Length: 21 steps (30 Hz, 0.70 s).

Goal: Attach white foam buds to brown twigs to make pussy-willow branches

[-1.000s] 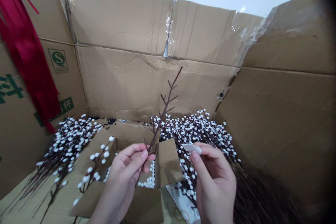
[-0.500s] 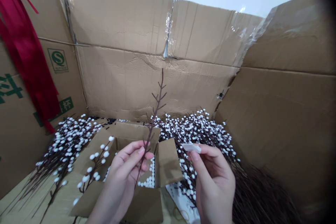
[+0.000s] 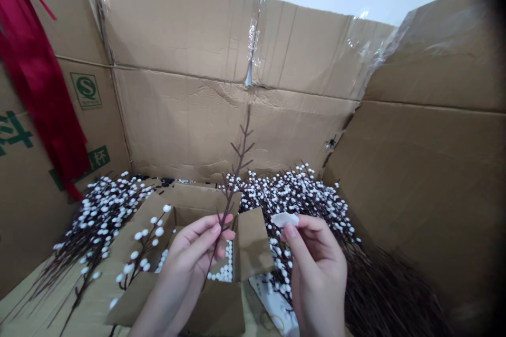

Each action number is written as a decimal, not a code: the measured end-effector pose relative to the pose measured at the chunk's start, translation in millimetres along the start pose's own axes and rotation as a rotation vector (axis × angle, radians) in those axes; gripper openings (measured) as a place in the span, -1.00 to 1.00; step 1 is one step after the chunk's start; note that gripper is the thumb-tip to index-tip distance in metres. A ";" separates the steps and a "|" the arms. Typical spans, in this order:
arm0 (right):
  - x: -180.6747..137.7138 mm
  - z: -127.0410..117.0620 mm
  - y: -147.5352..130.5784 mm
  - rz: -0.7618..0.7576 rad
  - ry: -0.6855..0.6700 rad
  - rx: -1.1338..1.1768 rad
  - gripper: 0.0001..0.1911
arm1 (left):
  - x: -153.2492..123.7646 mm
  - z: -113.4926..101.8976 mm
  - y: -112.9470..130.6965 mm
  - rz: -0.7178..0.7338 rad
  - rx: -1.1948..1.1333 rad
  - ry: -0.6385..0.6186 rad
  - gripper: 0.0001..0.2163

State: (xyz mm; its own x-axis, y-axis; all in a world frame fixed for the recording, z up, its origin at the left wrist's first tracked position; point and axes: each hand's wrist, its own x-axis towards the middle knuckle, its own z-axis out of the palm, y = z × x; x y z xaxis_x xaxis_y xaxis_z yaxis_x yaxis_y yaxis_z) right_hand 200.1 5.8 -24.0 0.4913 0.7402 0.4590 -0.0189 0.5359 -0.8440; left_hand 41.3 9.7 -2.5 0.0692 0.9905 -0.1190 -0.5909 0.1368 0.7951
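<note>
Slim dark-brown twig [image 3: 237,168] with short side prongs, pinched in the left hand [image 3: 195,250], tip up and leaning slightly right. Small whitish scrap [image 3: 283,219], flat and uneven-edged, held nearly level by thumb and finger of the right hand [image 3: 316,260].

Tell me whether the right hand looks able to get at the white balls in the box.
Probably yes, from above: the box is open. But its right flap lies between the balls and the right hand, which pinches a scrap, and the left hand, holding a twig, covers part of the opening.
</note>
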 end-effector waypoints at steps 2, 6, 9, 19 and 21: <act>0.4 1.7 -2.4 0.013 0.006 0.024 -0.84 | -0.9 -0.3 -0.6 0.002 -0.001 -0.020 -0.74; 0.9 4.2 -7.0 0.010 0.023 0.076 -0.83 | 0.7 -1.4 -2.9 0.017 0.060 -0.044 -0.75; 2.3 4.6 -8.0 0.014 0.016 0.117 -0.84 | 5.6 -4.1 -5.6 0.059 0.192 -0.057 -0.77; 15.9 -8.8 -8.0 -0.001 0.194 0.228 -0.82 | 15.9 -10.0 -6.3 0.026 0.547 -0.137 -0.69; 18.4 -10.7 -9.2 -0.010 0.229 0.245 -0.81 | 15.9 -10.2 -6.5 0.036 0.603 -0.157 -0.69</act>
State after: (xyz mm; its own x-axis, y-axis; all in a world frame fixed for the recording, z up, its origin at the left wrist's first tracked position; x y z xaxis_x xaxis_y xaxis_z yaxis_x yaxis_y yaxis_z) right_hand 218.6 10.1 -10.7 0.6747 0.6392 0.3690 -0.2088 0.6449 -0.7352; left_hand 38.1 24.4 -15.6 0.2020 0.9788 -0.0339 -0.0405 0.0429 0.9983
